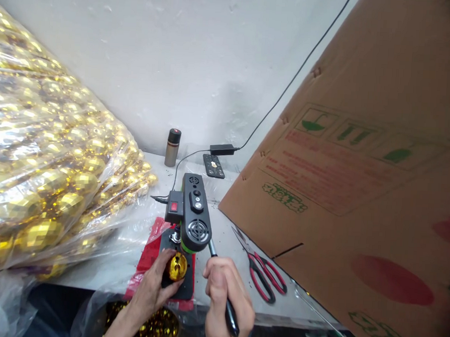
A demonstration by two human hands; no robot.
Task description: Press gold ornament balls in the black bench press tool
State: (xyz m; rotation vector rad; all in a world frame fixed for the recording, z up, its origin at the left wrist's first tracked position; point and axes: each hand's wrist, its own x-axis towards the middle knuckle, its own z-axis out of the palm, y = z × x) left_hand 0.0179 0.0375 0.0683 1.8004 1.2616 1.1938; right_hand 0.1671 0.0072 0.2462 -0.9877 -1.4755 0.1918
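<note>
Left hand (154, 281) grasps gold ball (177, 267) between thumb and fingers, over base (187, 290) of press (197, 207). Right hand (224, 296) clenched round lever (232, 321). Scissors (256, 268) lie right of press, near box (359, 205). Bag (58, 180) of gold balls at left.

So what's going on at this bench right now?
A person has both hands at a small black machine. The left hand holds a shiny gold ball by the machine's base, and the right hand grips the black handle of its lever. Red-and-black scissors lie to the right, beside a big carton. On the left is a clear plastic bag full of gold balls.
</note>
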